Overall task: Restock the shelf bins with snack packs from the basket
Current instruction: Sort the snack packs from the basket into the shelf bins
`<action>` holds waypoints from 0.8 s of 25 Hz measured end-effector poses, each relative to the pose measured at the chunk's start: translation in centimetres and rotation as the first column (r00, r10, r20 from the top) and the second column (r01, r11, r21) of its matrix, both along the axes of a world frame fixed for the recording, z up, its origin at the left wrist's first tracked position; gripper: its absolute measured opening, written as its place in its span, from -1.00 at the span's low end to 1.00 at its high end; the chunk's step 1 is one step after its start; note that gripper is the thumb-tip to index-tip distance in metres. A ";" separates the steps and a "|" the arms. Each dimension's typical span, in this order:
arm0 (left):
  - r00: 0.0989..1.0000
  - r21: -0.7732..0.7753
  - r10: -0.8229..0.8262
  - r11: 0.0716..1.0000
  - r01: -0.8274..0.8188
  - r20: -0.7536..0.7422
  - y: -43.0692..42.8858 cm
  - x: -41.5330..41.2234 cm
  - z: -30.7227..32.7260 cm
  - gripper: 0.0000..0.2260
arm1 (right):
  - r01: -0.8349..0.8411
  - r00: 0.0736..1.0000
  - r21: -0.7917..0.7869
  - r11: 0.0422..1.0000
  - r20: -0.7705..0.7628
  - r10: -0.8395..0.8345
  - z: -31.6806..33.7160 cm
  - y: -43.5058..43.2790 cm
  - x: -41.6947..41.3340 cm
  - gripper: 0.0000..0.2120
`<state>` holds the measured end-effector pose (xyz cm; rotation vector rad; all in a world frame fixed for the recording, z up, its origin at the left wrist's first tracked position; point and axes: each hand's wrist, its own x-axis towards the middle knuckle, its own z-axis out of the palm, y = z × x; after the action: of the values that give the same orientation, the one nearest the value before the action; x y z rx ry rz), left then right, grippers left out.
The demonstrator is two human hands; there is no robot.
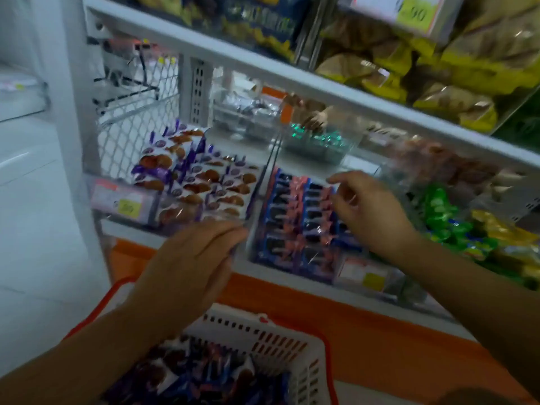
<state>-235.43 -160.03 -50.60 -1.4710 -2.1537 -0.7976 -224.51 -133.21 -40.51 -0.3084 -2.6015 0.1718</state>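
Neither grip holds anything: left hand (190, 267) spread open over purple packs (201, 182) in their bin, right hand (371, 211) loosely curled at blue packs (298, 220) alongside, both bins near full, basket (280, 343) below still loaded, clear divider (263, 182) between.

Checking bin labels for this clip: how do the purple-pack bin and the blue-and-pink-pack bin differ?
The purple-pack bin sits left of the divider; the blue-and-pink-pack bin sits right. Purple packs lie loosely tilted; blue-and-pink packs stand in neater rows. The left hand is at the purple bin's front, the right hand over the other. Both look nearly full.
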 end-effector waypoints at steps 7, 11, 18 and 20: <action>0.942 -0.711 0.151 0.693 0.116 0.301 -10.1 2.8 -16.1 -0.60 | -0.338 0.380 -0.206 0.918 0.863 0.333 -20.5 -13.5 2.0 -0.63; 0.947 -0.859 0.198 0.497 0.125 0.252 -11.4 3.6 -18.8 -0.45 | 0.071 0.472 -0.332 0.941 0.842 0.261 -30.3 -14.0 2.0 -0.29; 0.931 -0.884 0.285 0.461 0.076 0.229 -10.0 4.4 -19.5 -0.43 | 0.233 0.561 -0.301 0.925 0.818 0.125 -36.3 -17.4 2.2 -0.20; 0.936 -0.867 0.270 0.494 0.068 0.227 -9.5 4.8 -19.3 -0.46 | 0.281 0.712 -0.525 0.803 0.675 0.192 -36.1 -17.5 2.7 -0.38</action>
<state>-230.59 -169.54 -69.94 -1.6515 -3.1333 0.2399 -221.77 -150.70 -76.63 -0.8047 -3.2206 1.0820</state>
